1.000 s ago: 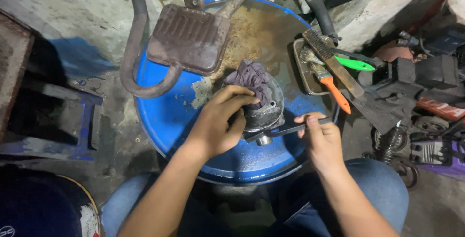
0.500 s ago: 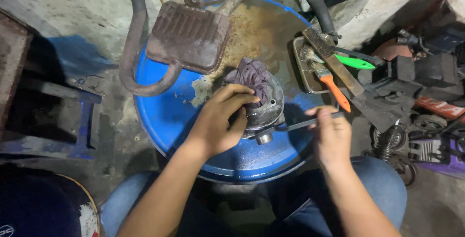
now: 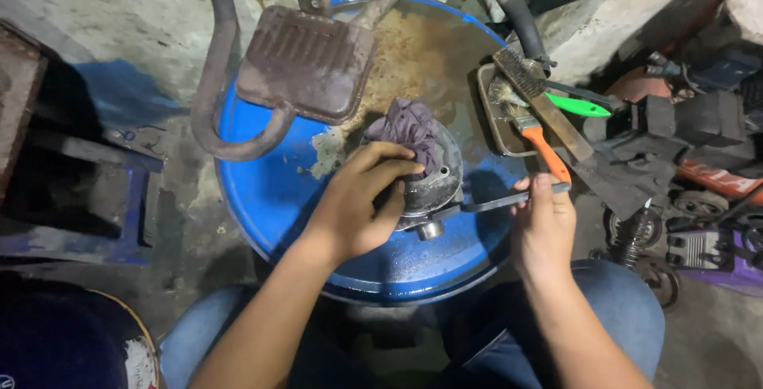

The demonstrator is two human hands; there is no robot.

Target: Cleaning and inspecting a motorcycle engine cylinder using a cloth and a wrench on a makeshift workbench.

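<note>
At frame centre, on top of a blue drum, sits a round metal engine part with a grey-purple rag stuffed into its upper opening, probably to keep grit out. Left hand is clamped over the part from the left, fingers curled across its top and pressing it onto the drum lid so it cannot turn or slide. Right hand, right of centre, is closed around the outer end of a dark wrench handle; the handle runs leftward to the part's lower edge near a small round stub. A grip that far out gives the most leverage.

Upper centre: a rusty muffler with its bent pipe lies on the drum, apart from the work. Upper right: a metal tray at the drum's edge holds a wire brush and an orange-handled brush, within the right hand's reach.
</note>
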